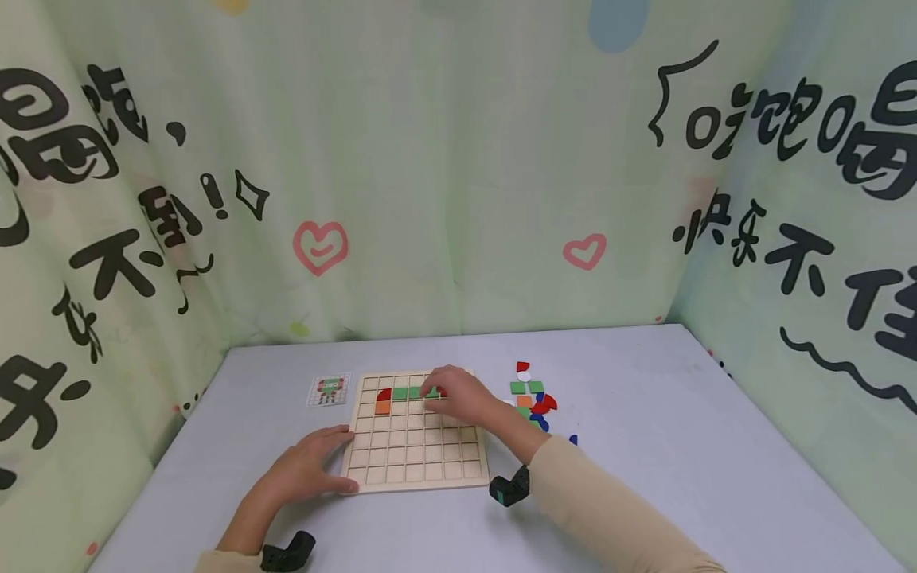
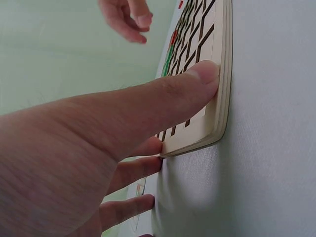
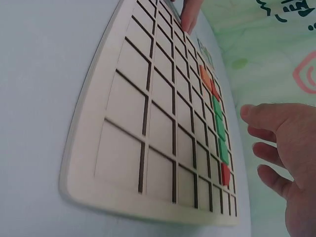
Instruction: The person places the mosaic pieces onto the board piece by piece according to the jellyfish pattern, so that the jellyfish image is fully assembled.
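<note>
A wooden grid board [image 1: 415, 482] lies on the table. My left hand [image 1: 308, 468] is at its near left corner; in the left wrist view the straight thumb [image 2: 173, 91] rests on the board's edge, with the other fingers alongside the corner. My right hand [image 1: 462, 395] is over the far right part of the board. Its loosely bent fingers [image 3: 266, 116] show nothing between them in the right wrist view. Across the board's far row run a red piece [image 3: 215, 90], three green squares [image 3: 220, 127] and another red piece [image 3: 225, 174]. One orange square [image 1: 383, 407] sits below the left red piece.
Right of the board lie loose pieces: green rectangles [image 1: 518, 387], red pieces [image 1: 548, 402], a white round piece [image 1: 524, 376], an orange square [image 1: 524, 402] and blue pieces [image 1: 574, 439]. A small pattern card [image 1: 329, 390] lies left of the board. Printed curtains [image 1: 458, 199] surround the table.
</note>
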A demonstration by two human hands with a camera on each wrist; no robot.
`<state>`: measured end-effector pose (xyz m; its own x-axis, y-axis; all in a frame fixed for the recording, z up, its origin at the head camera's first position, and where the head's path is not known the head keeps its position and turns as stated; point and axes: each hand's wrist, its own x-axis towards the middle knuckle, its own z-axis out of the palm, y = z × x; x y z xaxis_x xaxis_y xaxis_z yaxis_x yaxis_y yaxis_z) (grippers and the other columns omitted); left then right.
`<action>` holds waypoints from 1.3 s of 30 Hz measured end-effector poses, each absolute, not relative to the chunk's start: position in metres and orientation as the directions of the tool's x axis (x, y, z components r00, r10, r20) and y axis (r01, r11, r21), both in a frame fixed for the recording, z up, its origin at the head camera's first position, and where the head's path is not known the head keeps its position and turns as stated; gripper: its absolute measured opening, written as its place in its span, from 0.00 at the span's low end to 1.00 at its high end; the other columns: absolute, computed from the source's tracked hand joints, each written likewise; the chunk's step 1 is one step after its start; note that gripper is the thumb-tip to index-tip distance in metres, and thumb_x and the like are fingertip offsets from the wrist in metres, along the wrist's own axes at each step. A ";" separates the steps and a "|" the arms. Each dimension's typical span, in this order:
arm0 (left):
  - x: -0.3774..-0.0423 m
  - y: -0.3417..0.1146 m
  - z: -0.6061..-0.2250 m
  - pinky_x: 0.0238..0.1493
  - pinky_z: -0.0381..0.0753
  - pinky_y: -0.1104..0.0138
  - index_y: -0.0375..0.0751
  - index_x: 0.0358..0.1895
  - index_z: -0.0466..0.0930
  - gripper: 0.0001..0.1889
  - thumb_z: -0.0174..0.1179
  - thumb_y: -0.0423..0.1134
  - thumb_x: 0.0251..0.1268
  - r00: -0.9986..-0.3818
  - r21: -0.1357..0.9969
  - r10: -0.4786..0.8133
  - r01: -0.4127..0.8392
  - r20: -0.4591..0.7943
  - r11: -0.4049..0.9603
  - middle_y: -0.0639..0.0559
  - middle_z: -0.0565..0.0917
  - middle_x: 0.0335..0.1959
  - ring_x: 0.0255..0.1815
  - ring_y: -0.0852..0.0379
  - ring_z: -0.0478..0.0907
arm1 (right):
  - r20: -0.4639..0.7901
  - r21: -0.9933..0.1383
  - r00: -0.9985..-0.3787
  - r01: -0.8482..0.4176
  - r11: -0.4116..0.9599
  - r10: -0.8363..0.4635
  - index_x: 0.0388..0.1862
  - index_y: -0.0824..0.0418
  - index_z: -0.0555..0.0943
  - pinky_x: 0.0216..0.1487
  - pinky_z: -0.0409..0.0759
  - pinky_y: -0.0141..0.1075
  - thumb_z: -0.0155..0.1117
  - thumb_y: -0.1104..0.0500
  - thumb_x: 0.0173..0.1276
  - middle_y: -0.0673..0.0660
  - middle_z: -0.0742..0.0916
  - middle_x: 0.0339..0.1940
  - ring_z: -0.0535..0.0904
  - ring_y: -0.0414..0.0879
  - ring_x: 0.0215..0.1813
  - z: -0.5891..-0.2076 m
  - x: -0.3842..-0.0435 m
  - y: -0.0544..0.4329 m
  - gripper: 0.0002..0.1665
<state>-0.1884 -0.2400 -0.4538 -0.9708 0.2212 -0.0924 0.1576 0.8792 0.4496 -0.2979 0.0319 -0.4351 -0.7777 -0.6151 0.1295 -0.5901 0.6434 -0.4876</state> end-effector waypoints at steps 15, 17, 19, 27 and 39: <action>-0.188 -0.240 -0.453 0.69 0.66 0.44 0.40 0.64 0.73 0.44 0.76 0.54 0.40 -0.974 0.454 0.203 0.137 -0.100 0.881 0.43 0.70 0.70 0.72 0.40 0.64 | 0.090 -0.490 -0.906 -0.402 0.773 -0.414 0.43 0.57 0.86 0.44 0.82 0.34 0.70 0.59 0.62 0.50 0.87 0.42 0.78 0.44 0.43 -0.443 -0.303 0.128 0.10; -0.188 -0.240 -0.454 0.68 0.66 0.44 0.40 0.64 0.73 0.44 0.76 0.55 0.40 -0.974 0.451 0.201 0.135 -0.102 0.882 0.43 0.70 0.70 0.72 0.40 0.64 | 0.075 -0.486 -0.915 -0.380 0.787 -0.395 0.43 0.57 0.86 0.45 0.82 0.35 0.70 0.59 0.62 0.50 0.87 0.41 0.77 0.43 0.41 -0.447 -0.304 0.139 0.10; -0.188 -0.240 -0.454 0.68 0.66 0.44 0.40 0.64 0.73 0.44 0.76 0.55 0.40 -0.974 0.452 0.200 0.132 -0.107 0.882 0.43 0.70 0.70 0.71 0.40 0.64 | 0.054 -0.488 -0.924 -0.355 0.797 -0.378 0.43 0.57 0.85 0.47 0.82 0.37 0.70 0.59 0.62 0.50 0.86 0.41 0.77 0.43 0.41 -0.450 -0.306 0.150 0.10; -0.188 -0.240 -0.455 0.68 0.66 0.44 0.40 0.64 0.73 0.44 0.76 0.55 0.41 -0.973 0.450 0.208 0.140 -0.105 0.882 0.43 0.70 0.70 0.72 0.39 0.64 | 0.045 -0.463 -0.936 -0.328 0.824 -0.348 0.42 0.55 0.86 0.47 0.84 0.38 0.69 0.59 0.63 0.50 0.86 0.39 0.77 0.43 0.42 -0.457 -0.307 0.180 0.08; -0.188 -0.240 -0.454 0.68 0.67 0.44 0.40 0.64 0.73 0.44 0.76 0.55 0.41 -0.972 0.451 0.207 0.137 -0.109 0.882 0.43 0.70 0.70 0.71 0.39 0.64 | 0.065 -0.490 -0.918 -0.371 0.788 -0.392 0.41 0.55 0.85 0.45 0.81 0.35 0.70 0.58 0.62 0.49 0.85 0.38 0.75 0.42 0.39 -0.459 -0.302 0.166 0.08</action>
